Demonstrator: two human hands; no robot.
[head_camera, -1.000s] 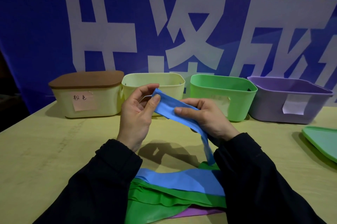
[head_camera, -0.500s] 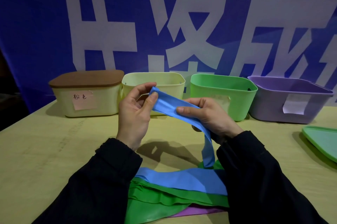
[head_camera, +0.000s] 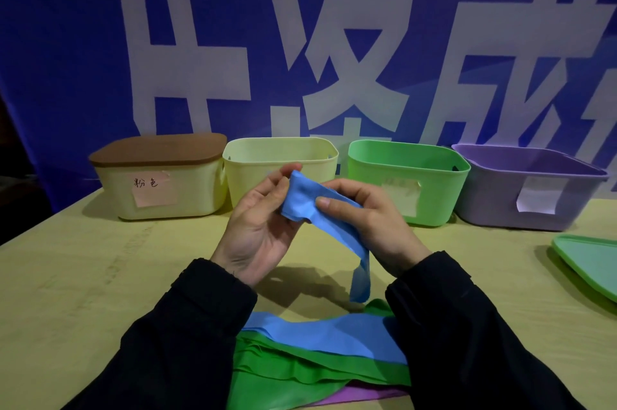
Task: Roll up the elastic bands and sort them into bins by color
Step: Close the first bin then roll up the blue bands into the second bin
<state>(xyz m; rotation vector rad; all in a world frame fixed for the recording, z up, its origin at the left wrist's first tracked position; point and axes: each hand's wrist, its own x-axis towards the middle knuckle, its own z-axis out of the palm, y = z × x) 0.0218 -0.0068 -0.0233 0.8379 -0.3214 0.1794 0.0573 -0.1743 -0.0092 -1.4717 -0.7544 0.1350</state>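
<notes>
The blue band (head_camera: 329, 226) is held up in the air between both hands, in front of the yellow bin (head_camera: 280, 155). Its top end is folded over into a small thick bunch. The left hand (head_camera: 257, 229) has its palm facing the camera, and its fingers (head_camera: 283, 172) curl around the folded end from the left and behind. The right hand (head_camera: 370, 219) pinches the band from the other side, with the thumb flat on the front of the blue and the other fingers bent behind it. So both hands are grasping the band, not let go. From the right hand the band hangs down as a long strip and reaches the surface (head_camera: 100, 276), where the rest of it lies flat on top of a green band (head_camera: 287, 373). A purple band (head_camera: 364, 394) peeks out under the green one.

Behind the hands stand four bins in a row: a lidded bin (head_camera: 160, 175) with a pink note, the yellow bin, a green bin (head_camera: 407, 172) and a purple bin (head_camera: 531, 189). A green lid (head_camera: 591, 259) lies on the surface at the right.
</notes>
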